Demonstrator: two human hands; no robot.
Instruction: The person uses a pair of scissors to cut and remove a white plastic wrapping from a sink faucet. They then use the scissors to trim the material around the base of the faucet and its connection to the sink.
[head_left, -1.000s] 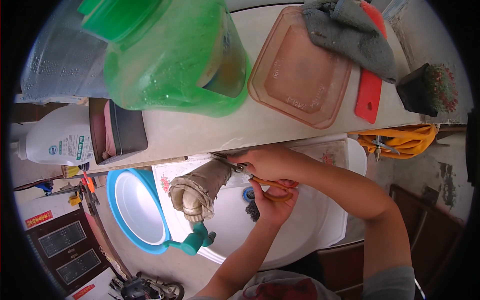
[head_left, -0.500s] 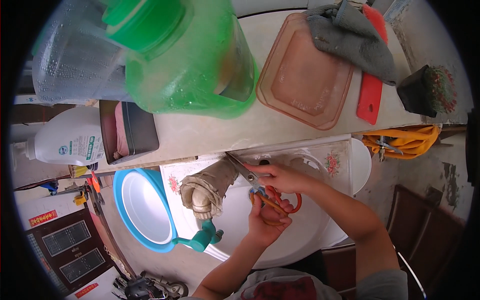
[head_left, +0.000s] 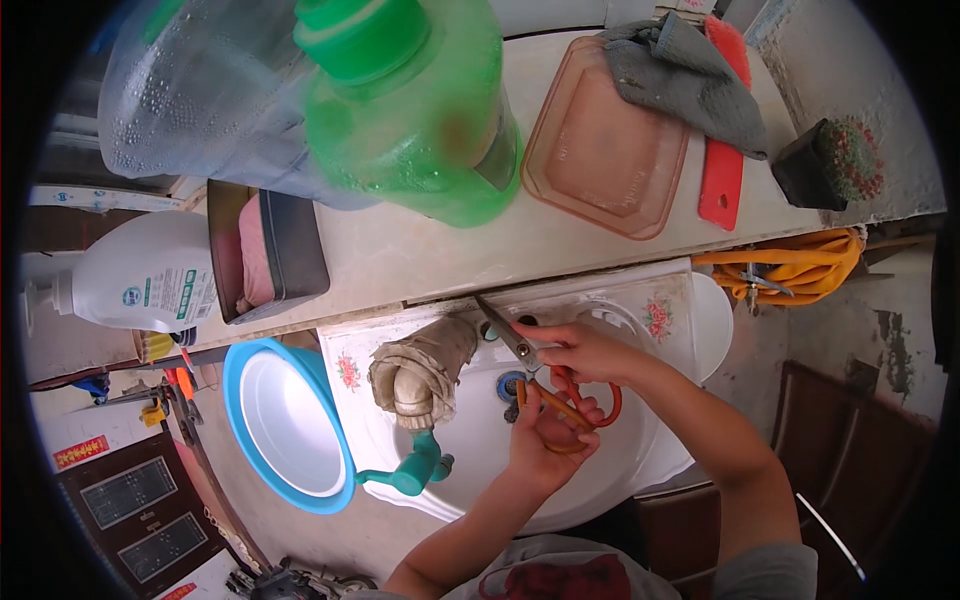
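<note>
Over the white sink (head_left: 480, 470) I hold a pair of scissors (head_left: 526, 352) with orange-red handles, its blades pointing away toward the sink's back edge. My left hand (head_left: 545, 440) is closed around the orange handle loop. My right hand (head_left: 582, 355) grips the scissors near the pivot, its fingers against the metal, with the red loop below it. The two blades look nearly together; nothing shows between them. Left of the blades stands a cloth-wrapped pipe (head_left: 425, 365) with a green tap (head_left: 418, 468). Below the scissors lies the blue-rimmed drain (head_left: 510, 386).
Behind the sink, a ledge (head_left: 390, 260) bears a green jug (head_left: 420, 140), a pink-brown tray (head_left: 610, 150), a grey cloth (head_left: 680, 85), a red-handled brush (head_left: 722, 185) and a potted cactus (head_left: 830, 165). A blue-rimmed basin (head_left: 290, 425) is at left, a yellow hose (head_left: 810, 270) at right.
The view has shifted a little. The scissors blades have come away from the wrapped pipe, and more of the drain shows beneath them. Both hands keep their hold on the scissors.
</note>
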